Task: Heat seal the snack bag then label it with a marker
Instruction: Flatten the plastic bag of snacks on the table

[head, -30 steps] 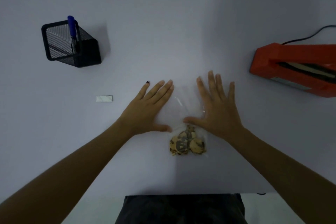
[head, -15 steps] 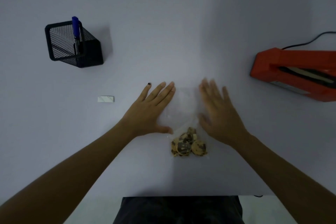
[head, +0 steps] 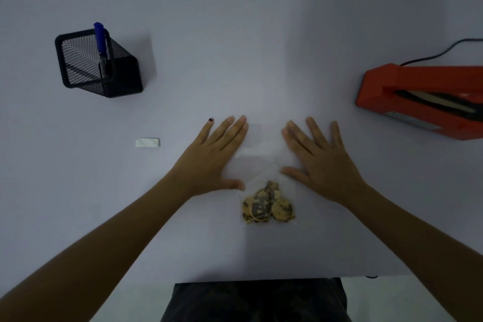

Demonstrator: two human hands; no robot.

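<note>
Since half a second ago the right hand [head: 322,162] has settled flat again, its fingers spread and sharp rather than blurred, while the left hand [head: 213,158] has barely shifted. Both hands lie open, palms down, pressing either side of the clear snack bag [head: 257,162], which rests on the tabletop [head: 235,34] at centre with cookies [head: 268,204] bunched at its near end. To do this well, the person should probably push trapped air toward the open far end and keep that strip wrinkle-free. The orange sealer [head: 418,97] waits at 2 o'clock, the marker [head: 100,44] in its mesh holder [head: 96,65] at 10 o'clock.
</note>
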